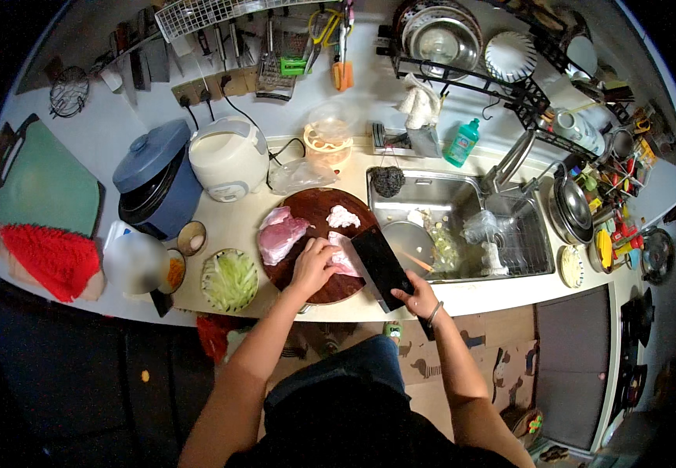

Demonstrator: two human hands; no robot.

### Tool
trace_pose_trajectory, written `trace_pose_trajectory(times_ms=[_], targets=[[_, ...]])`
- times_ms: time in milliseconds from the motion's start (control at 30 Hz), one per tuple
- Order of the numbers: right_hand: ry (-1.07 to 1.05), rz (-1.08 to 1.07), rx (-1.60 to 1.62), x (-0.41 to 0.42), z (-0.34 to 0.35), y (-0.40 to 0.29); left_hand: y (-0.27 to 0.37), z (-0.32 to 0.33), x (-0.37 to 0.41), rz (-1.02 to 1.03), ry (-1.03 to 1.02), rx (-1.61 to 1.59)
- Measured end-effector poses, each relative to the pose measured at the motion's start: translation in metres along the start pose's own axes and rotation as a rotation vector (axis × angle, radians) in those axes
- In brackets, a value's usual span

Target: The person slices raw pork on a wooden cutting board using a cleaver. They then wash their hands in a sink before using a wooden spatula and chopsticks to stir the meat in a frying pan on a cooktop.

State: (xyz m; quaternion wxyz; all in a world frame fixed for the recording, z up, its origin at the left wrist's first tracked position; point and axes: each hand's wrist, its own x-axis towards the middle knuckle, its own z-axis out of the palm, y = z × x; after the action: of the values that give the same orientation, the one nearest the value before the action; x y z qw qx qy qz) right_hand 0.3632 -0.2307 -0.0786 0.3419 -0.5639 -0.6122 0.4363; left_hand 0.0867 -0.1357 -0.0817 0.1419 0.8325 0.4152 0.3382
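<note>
My right hand (pixel 420 299) grips a dark-bladed cleaver (pixel 380 263), its cutting edge turned towards the meat. The fingers of my left hand (pixel 313 268) hold down a flat, pale pink piece of raw meat (pixel 345 258) just left of the blade. Whether the edge touches this piece cannot be told. Both lie over a round, dark wooden chopping board (pixel 326 202). A larger chunk of raw pink meat (pixel 281 238) rests at the board's left side. Towards the back sits a small lump of whitish fat or trimmings (pixel 343 217).
Right of the board is a steel sink (pixel 426 181) holding a pan (pixel 402 240) and vegetable scraps. A plate of shredded green vegetable (pixel 230 281) and small bowls (pixel 192 237) stand left. Behind are a rice cooker (pixel 227 155), a blue lidded pot (pixel 159 199) and a plastic bag (pixel 303 175).
</note>
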Motion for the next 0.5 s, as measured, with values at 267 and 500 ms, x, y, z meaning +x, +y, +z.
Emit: trace_pose_trajectory(times_ms=[267, 500], targets=[[-0.35, -0.163, -0.043, 0.087, -0.017, 0.01, -0.004, 0.041, -0.038, -0.251, 0.229, -0.12], [-0.431, -0.014, 0.074, 0.106, -0.017, 0.041, -0.001, 0.047, -0.041, -0.247, 0.269, -0.031]])
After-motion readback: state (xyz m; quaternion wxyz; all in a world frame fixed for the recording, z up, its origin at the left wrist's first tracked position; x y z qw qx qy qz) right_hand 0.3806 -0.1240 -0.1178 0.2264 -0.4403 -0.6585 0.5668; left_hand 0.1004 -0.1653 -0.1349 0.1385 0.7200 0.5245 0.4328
